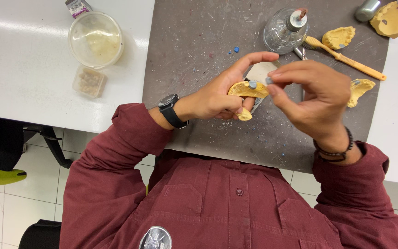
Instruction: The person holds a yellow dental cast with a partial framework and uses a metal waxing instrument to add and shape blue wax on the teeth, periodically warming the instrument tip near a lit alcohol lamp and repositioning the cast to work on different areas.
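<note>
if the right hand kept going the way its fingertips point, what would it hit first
Most likely the yellow dental cast held in the left hand. The right hand pinches a small grey piece with its fingertips aimed at the cast, almost touching it, though depth is unclear.

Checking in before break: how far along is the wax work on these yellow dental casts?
Looks done: one cast on the mat already carries grey-blue wax. In hand: left hand holds a cast with one blob on; right hand pinches another bit. Left: cast by the toothbrush seems mostly bare.
</note>
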